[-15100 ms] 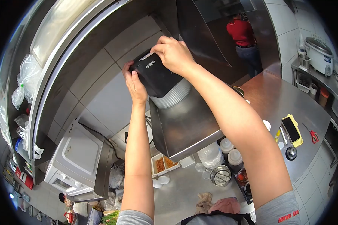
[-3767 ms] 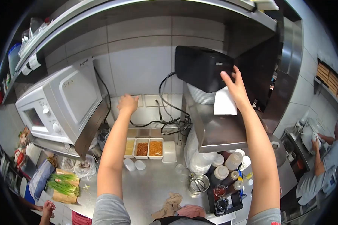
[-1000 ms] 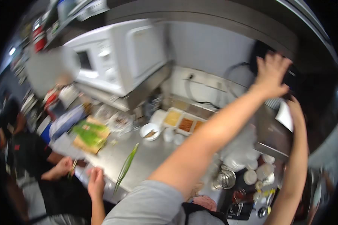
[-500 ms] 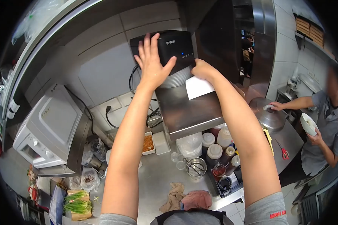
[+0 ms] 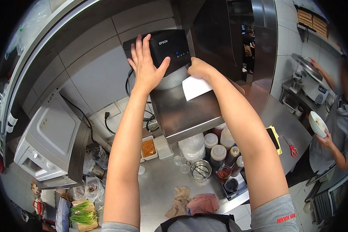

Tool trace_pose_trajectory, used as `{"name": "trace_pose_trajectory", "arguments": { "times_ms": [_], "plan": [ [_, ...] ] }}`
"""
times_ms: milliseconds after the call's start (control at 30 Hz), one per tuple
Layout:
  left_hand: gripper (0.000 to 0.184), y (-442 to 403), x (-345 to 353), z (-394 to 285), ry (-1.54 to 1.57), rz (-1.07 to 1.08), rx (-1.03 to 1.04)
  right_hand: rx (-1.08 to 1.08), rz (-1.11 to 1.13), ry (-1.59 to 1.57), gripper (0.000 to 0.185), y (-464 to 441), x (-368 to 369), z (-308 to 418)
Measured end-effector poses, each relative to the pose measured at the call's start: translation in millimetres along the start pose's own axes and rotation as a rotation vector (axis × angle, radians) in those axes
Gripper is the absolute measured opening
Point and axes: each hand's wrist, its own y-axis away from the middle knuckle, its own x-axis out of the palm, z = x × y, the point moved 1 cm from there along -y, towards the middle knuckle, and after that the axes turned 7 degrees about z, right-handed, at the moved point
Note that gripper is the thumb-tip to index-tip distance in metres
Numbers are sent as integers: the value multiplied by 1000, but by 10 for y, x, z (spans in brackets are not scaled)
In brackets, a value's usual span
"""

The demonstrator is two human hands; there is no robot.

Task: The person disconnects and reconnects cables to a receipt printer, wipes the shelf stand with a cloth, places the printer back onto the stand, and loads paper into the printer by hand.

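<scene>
A black EPSON printer (image 5: 174, 45) with a small blue light sits on a stack of pale round plates or lids (image 5: 173, 79) on the raised steel shelf (image 5: 185, 112). My left hand (image 5: 147, 69) lies spread against the printer's front left part, fingers apart. At its right side my right hand (image 5: 199, 69) is closed at the lower corner; its fingertips are partly hidden, so what they grip cannot be made out. White paper (image 5: 195, 87) hangs just below my right hand, over the shelf.
White microwave (image 5: 50, 135) at left; loose black plug (image 5: 107, 115) by the wall. Below stand sauce bottles (image 5: 218, 153), a steel bowl (image 5: 200, 170), orange food tray (image 5: 148, 147) and cloths (image 5: 203, 203). At right are red scissors (image 5: 293, 150) and a co-worker holding a white bowl (image 5: 318, 124).
Both hands stay at the printer while the view has shifted slightly. The co-worker's lid has been lifted from the counter to above the cooker. Earlier, my left hand was away from the printer.
</scene>
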Motion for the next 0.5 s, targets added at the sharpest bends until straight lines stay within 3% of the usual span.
{"name": "trace_pose_trajectory", "arguments": {
  "times_ms": [300, 400, 500],
  "plan": [
    [86, -1, -1, -1, -7, 4, -4, 14, -14, 35, 55, 31, -6, 24],
    [87, 0, 3, 2, 2, 4, -6, -9, -94, 16, 37, 58, 18, 4],
    [87, 0, 3, 5, -3, 2, -3, 21, 11, -3, 55, 12, 0, 4]
  ]
}}
